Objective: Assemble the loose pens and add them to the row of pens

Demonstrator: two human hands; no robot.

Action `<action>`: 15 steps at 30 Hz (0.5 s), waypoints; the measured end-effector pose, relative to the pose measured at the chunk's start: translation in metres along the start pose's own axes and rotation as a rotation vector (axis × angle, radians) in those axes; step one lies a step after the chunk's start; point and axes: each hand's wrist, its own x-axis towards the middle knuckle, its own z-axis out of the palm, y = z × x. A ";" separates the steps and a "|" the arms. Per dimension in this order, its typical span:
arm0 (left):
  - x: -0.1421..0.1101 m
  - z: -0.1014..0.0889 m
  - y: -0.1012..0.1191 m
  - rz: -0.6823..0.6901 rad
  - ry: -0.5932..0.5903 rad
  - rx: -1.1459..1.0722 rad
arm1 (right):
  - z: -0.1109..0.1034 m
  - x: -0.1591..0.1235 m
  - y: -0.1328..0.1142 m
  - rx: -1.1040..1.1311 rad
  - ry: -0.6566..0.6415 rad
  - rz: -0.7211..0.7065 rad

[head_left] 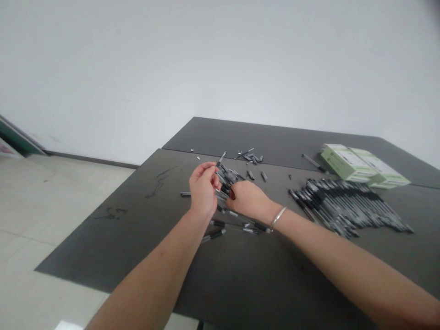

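My left hand [203,189] is closed on a pen barrel [222,158], clear with a black grip, which points up and away from me. Close beside it, my right hand [248,198] reaches down into a loose pile of pen parts [227,175]. Its fingers are curled, and whatever they grip is hidden behind the hand. Several pens and clear barrels [218,234] lie scattered under and in front of both hands. Beyond them is a small heap of black caps [252,158], with a few loose caps [264,176] nearer.
To the right, a wide row of pens [347,206] lies side by side on the dark table [137,238]. Two green and white boxes [364,165] stand behind it, with a single pen [313,162] next to them. A white wall [220,59] rises behind the table.
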 end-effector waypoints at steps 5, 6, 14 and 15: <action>0.000 0.000 -0.001 0.034 0.000 0.024 | -0.015 -0.008 0.016 0.243 0.077 0.035; -0.001 0.000 -0.001 0.036 -0.005 0.032 | -0.018 -0.011 0.021 0.346 0.073 0.051; -0.017 0.006 -0.012 -0.205 -0.299 0.150 | -0.022 -0.045 0.041 0.787 0.037 0.120; -0.020 0.006 -0.013 -0.237 -0.370 0.156 | -0.021 -0.047 0.041 0.787 0.041 0.111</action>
